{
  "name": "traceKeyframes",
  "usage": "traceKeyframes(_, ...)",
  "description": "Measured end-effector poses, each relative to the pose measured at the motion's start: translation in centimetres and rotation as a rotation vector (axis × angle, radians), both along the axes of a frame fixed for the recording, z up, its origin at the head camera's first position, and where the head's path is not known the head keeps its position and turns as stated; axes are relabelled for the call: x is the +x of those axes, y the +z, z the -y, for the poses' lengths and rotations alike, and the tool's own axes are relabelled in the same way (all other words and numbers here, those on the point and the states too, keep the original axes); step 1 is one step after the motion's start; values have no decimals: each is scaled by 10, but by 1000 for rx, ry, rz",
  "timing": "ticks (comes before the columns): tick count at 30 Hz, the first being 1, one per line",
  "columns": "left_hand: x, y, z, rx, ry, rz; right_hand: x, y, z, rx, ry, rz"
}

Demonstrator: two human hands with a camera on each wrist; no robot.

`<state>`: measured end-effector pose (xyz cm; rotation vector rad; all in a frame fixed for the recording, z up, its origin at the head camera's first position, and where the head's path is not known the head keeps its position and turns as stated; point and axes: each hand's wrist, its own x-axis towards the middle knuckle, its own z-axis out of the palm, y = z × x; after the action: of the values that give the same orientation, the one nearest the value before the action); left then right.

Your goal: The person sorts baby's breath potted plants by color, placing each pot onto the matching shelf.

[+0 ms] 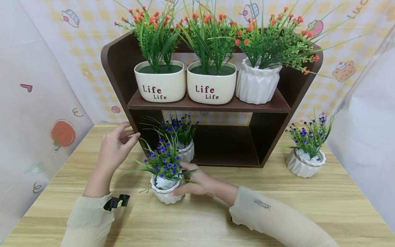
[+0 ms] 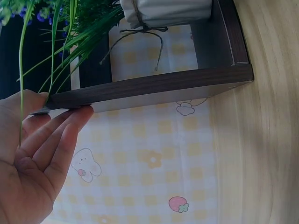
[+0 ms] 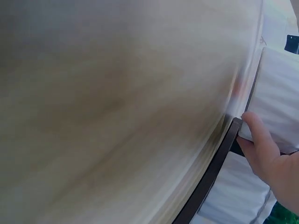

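Note:
My right hand (image 1: 197, 180) grips a white fluted pot (image 1: 165, 196) of purple artificial flowers (image 1: 163, 159) in front of the shelf's lower left opening. In the right wrist view my right hand (image 3: 266, 151) has its thumb and fingers about the white pot (image 3: 275, 98). My left hand (image 1: 115, 147) pinches the left side panel of the dark brown wooden shelf (image 1: 210, 107). The left wrist view has the left hand (image 2: 42, 154) with its thumb and fingers on either side of the panel edge (image 2: 154, 84). Another purple-flowered pot (image 1: 186, 152) stands inside the lower compartment, partly hidden.
On the upper shelf stand two cream "Life" planters (image 1: 160, 84) (image 1: 212, 84) and a white fluted pot (image 1: 258, 82), all with orange flowers. A further purple-flowered pot (image 1: 305, 163) stands on the wooden table (image 1: 210, 223) to the right. Patterned cloth (image 1: 83, 41) hangs behind.

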<state>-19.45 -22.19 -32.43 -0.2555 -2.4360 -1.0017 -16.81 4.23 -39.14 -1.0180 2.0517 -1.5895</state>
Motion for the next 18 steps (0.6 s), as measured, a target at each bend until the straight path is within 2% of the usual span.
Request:
traceKeyframes(12,0,0,1,7,2,0,13,8,-30,21,-118,90)
traceKeyframes(18,0,0,0,10,-1,1,17,13,-45,41,-140,103)
